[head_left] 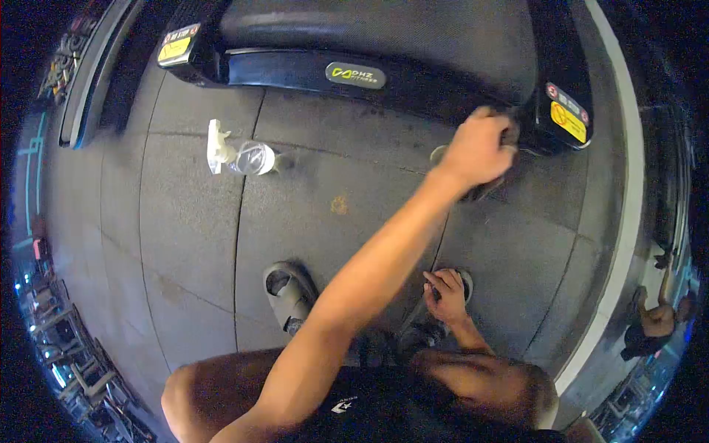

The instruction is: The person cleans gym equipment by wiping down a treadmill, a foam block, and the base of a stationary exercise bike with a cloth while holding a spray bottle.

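My left hand (480,148) reaches across to the right, its fingers curled round a dark, cloth-like thing (484,190). Most of that thing is hidden under the hand and slightly blurred. It is at the right rear corner of a black treadmill (295,70); whether it touches the frame I cannot tell. A small pale rounded thing (437,154) shows partly beside my left wrist. My right hand (446,294) hangs over my right slipper (467,284), fingers loosely stretched and holding nothing. On the floor to the left lies a clear spray bottle (252,158) with a white trigger head.
Grey floor tiles (185,221) spread around my feet. My left slipper (288,292) is in front of me. Another machine's edge (92,88) stands at far left. Along the right runs a pale strip (617,280) with a mirror-like surface beyond it, showing a crouching person (657,317).
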Motion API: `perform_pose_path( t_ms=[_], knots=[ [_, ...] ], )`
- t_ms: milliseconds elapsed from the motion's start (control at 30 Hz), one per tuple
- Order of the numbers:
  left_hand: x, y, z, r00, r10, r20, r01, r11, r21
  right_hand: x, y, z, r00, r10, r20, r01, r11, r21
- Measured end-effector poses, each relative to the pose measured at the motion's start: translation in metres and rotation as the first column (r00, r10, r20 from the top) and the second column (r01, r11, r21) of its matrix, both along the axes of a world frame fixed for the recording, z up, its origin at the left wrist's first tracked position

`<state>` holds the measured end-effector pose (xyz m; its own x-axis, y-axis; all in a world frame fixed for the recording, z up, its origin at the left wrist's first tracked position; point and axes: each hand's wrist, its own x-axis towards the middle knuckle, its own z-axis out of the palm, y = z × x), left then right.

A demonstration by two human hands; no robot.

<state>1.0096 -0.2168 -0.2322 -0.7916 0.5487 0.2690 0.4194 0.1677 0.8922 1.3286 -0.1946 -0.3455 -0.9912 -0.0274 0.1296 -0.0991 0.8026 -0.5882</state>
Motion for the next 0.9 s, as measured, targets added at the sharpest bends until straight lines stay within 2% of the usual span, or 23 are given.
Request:
perform_pose_path(
  t_ms=[33, 100, 167, 200, 267, 300, 433, 467, 567, 600, 633, 700, 733, 833, 867, 900],
  knots=[
    [-0.005, -0.008, -0.004, 0.972, -0.176, 0.158, 0.180, 0.984, -0.007, -0.001, 0.000, 0.002, 1.000, 0.001, 0.005, 0.000, 1.000, -0.010],
    [-0.001, -0.028, -0.019, 0.756, -0.416, 0.506, 0.424, 0.900, 0.106, -0.002, 0.001, 0.007, 1.000, 0.010, 0.022, -0.010, 1.000, -0.028],
    [0.013, -0.044, -0.053, 0.770, -0.307, 0.559, 0.120, 0.931, 0.346, -0.004, 0.004, 0.009, 0.994, -0.096, 0.047, 0.102, 0.984, -0.145],
    [0.021, -0.058, -0.043, 0.655, -0.262, 0.709, -0.076, 0.911, 0.406, -0.002, 0.003, 0.010, 0.986, -0.152, 0.069, 0.163, 0.965, -0.206],
    [0.028, -0.085, -0.041, 0.261, -0.309, 0.915, -0.352, 0.852, 0.388, -0.011, 0.004, 0.019, 0.927, -0.345, 0.147, 0.375, 0.842, -0.388],
    [0.028, -0.093, -0.049, 0.016, -0.374, 0.927, -0.420, 0.839, 0.346, -0.021, 0.005, 0.025, 0.883, -0.427, 0.194, 0.466, 0.751, -0.469],
    [0.039, -0.104, -0.060, 0.084, -0.315, 0.945, -0.469, 0.825, 0.317, -0.070, 0.014, 0.060, 0.873, -0.311, 0.375, 0.473, 0.358, -0.805],
    [0.040, -0.108, -0.064, 0.067, -0.339, 0.938, -0.460, 0.824, 0.331, -0.080, 0.014, 0.065, 0.878, -0.276, 0.392, 0.460, 0.258, -0.850],
    [0.051, -0.113, -0.011, 0.090, -0.335, 0.938, -0.408, 0.846, 0.342, -0.114, 0.007, 0.093, 0.888, -0.187, 0.419, 0.407, -0.100, -0.908],
    [0.049, -0.115, -0.025, 0.187, -0.380, 0.906, -0.322, 0.848, 0.421, -0.123, 0.006, 0.102, 0.893, -0.160, 0.421, 0.382, -0.226, -0.896],
    [0.047, -0.116, -0.026, 0.337, -0.366, 0.868, -0.083, 0.906, 0.415, -0.127, 0.006, 0.108, 0.902, -0.130, 0.412, 0.393, -0.153, -0.907],
    [0.045, -0.118, -0.023, 0.585, -0.415, 0.697, 0.366, 0.902, 0.229, -0.133, 0.007, 0.114, 0.915, -0.064, 0.399, 0.400, -0.005, -0.917],
    [0.048, -0.117, -0.014, 0.651, -0.417, 0.634, 0.388, 0.901, 0.194, -0.134, 0.006, 0.100, 0.917, -0.197, 0.347, 0.380, 0.166, -0.910],
    [0.047, -0.115, -0.023, 0.882, -0.416, 0.220, 0.404, 0.909, 0.098, -0.130, 0.014, 0.100, 0.886, -0.302, 0.352, 0.453, 0.397, -0.798],
    [0.049, -0.114, -0.026, 0.924, -0.341, 0.170, 0.333, 0.940, 0.074, -0.129, 0.015, 0.101, 0.884, -0.390, 0.259, 0.441, 0.507, -0.740],
    [0.051, -0.114, -0.021, 0.921, -0.296, 0.252, 0.294, 0.955, 0.044, -0.128, 0.017, 0.106, 0.894, -0.418, 0.161, 0.406, 0.607, -0.683]
  ],
)
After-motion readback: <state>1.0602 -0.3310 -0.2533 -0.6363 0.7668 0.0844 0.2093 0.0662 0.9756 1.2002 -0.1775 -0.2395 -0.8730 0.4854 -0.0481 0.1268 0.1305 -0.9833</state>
